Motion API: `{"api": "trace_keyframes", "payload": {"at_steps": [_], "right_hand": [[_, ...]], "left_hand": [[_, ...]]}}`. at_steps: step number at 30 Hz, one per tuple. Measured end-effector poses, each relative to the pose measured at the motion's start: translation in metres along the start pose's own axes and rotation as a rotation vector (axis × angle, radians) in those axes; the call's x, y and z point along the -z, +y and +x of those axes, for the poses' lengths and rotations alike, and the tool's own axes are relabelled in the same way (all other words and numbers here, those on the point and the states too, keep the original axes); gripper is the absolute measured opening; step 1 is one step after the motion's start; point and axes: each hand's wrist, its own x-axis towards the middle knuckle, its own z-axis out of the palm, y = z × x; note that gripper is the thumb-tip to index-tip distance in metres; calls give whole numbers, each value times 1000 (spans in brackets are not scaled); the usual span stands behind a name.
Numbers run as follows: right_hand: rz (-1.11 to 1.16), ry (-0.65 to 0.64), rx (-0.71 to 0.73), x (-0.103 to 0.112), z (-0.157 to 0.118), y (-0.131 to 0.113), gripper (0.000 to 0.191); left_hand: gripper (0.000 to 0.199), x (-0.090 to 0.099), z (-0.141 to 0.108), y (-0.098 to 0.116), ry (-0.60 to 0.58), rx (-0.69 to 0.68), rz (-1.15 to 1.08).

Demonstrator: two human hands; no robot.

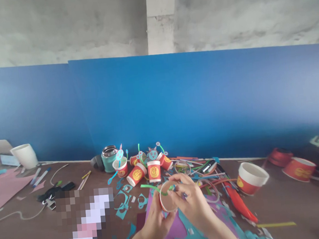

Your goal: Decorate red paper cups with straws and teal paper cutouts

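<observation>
My left hand is wrapped round a paper cup, its open mouth tipped toward me. A green straw pokes out past the cup's left rim, and a bit of green also shows inside the mouth. The fingers of my right hand are pinched at the cup's upper right rim, at the straw's inner end; exactly how they grip it is partly hidden. Beyond my hands, several red and white paper cups stand or lie together, some bearing straws and blue paper faces.
Purple paper and blue paper scraps lie under and left of my hands. Behind are a teal thermos and a heap of straws; to the right, a red tapered object and stacked cups. A blue partition closes off the back.
</observation>
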Motion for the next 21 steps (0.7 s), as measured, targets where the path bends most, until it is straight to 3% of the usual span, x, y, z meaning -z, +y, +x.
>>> {"api": "trace_keyframes", "payload": {"at_steps": [3,10,12,14,16,21], "right_hand": [[-58,-49,-11,-2,-1,0,23],[-119,-146,-88,5,-1,6,23],[-95,-159,-89,9,-1,8,11],[-72,-141,-75,15,-1,11,35],[-50,-127,-92,23,-1,13,46],[-154,-237,-270,40,-1,20,38]], "left_hand": [[52,-2,2,7,-86,1,-109],[53,-8,3,6,-108,44,-219],[52,-8,4,5,-71,81,-251],[54,-6,6,5,9,99,-227],[59,-4,9,7,82,108,-190],[60,-3,13,11,138,156,-202]]}}
